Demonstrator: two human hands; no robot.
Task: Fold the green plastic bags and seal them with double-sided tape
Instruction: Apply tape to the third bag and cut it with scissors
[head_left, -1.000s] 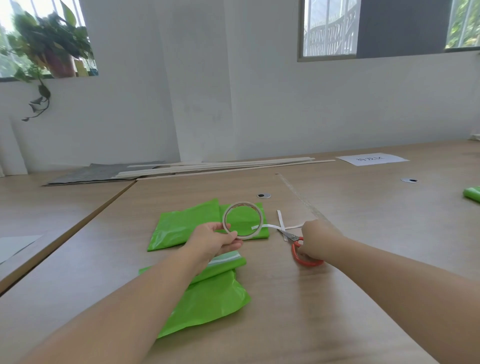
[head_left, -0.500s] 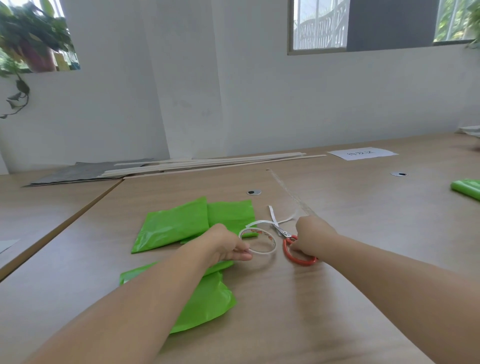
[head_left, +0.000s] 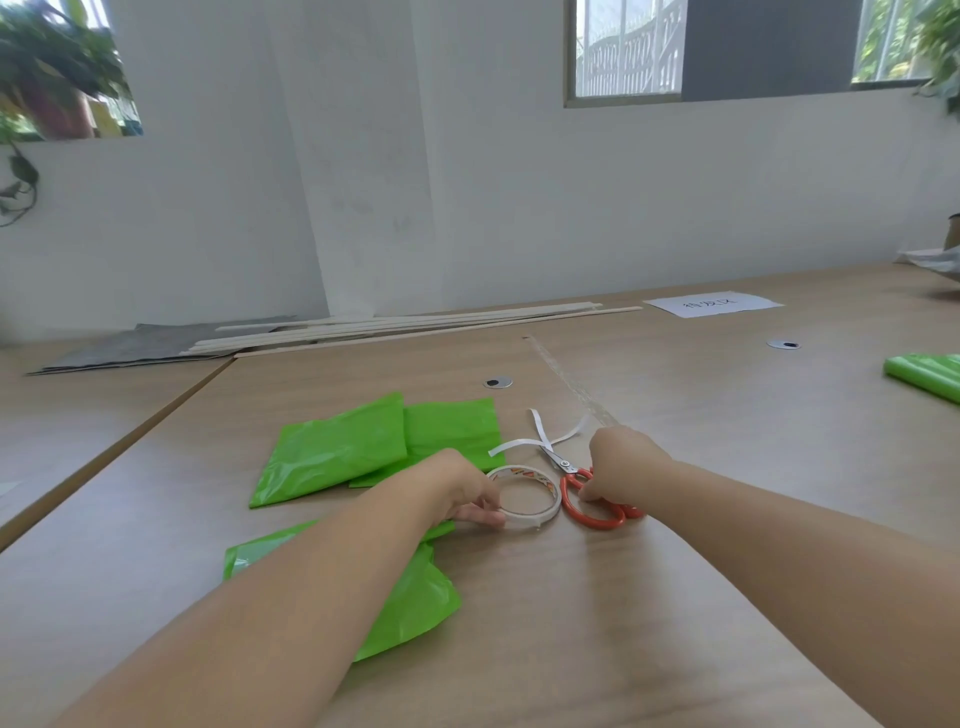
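Left hand (head_left: 457, 488) pinches the one tape roll (head_left: 530, 519), flat on the table (head_left: 675, 597) mid-frame. Right hand (head_left: 623, 467) grasps the single red scissors (head_left: 570, 470) beside it. Green bags (head_left: 337, 447): two overlapping above, one under the left forearm, a fourth at the right edge.

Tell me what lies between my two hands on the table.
In the head view, the tape roll, held by the left hand, and the orange handles of the scissors, gripped by the right hand, fill that stretch.
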